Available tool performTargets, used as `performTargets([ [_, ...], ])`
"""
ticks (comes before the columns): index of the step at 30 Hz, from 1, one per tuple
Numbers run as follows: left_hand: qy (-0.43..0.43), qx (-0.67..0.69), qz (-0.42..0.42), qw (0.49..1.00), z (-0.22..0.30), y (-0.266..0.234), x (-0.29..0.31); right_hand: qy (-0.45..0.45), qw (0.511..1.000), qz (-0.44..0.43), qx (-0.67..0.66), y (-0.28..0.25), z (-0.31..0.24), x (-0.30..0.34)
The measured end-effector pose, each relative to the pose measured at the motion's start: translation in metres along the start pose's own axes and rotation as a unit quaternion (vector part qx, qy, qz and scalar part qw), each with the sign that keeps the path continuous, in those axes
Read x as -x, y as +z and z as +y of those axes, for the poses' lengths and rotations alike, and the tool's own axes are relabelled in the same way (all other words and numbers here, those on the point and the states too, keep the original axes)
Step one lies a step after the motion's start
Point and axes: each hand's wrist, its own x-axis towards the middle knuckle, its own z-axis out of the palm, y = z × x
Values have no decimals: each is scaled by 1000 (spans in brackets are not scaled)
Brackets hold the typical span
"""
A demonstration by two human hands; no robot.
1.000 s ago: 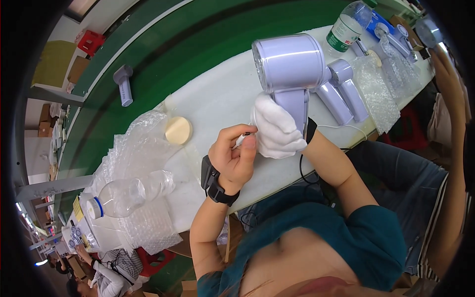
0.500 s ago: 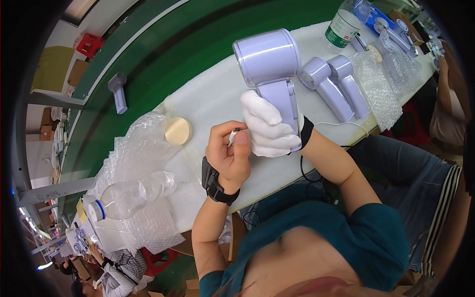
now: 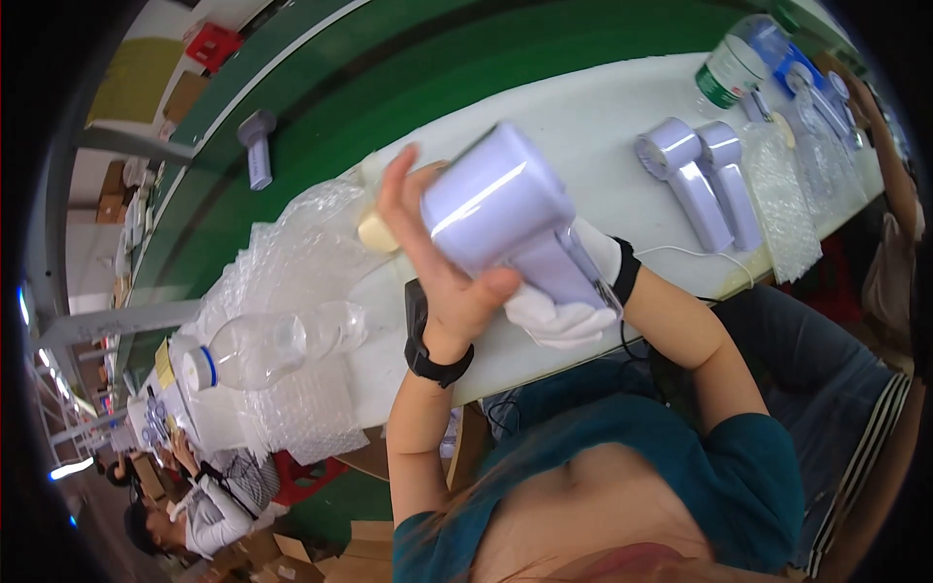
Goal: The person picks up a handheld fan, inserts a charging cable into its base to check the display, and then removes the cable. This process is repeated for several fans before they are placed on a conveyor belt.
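A lavender hair dryer (image 3: 496, 194) is raised over the white table covering, its round head tilted up and to the left. My right hand (image 3: 556, 316), in a white glove, is wrapped round its handle. Bare and smeared a little by motion, my left hand (image 3: 449, 287) is up against the left side of the head, fingers stretched and thumb apart; nothing shows gripped in it. Behind these fingers lies a cream-coloured round disc (image 3: 377, 231). Two more lavender hair dryers, one (image 3: 685, 180) beside the other (image 3: 734, 189), rest on the table to the right.
Bubble wrap (image 3: 301, 418) and an empty clear bottle (image 3: 258, 350) lie on the left. At the far right stand a green-labelled bottle (image 3: 729, 73) and more bubble wrap (image 3: 787, 204). A white cable (image 3: 695, 255) runs near the front edge. Another dryer (image 3: 258, 155) lies on the green surface beyond.
My left hand no longer shows the small white plug; its fingers have opened and moved up to the dryer's head. My right hand has lowered and tilted the dryer. The view has shifted.
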Motion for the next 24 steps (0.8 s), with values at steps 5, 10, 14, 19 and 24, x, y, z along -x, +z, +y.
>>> performTargets([
  [5,-36,58,-38,997,9,-3,2,46,988,-143,-27,-18,-6,6],
  [10,-115,116,-23,986,16,-14,5,-303,805,126,495,6,-15,5],
  [14,-176,149,-30,973,18,-12,7,-395,736,65,545,13,-9,4],
  [19,-200,166,-52,964,20,-13,4,-404,668,41,624,9,-15,9],
  [24,-213,172,-50,960,16,-10,1,-419,611,17,671,4,-20,6],
])
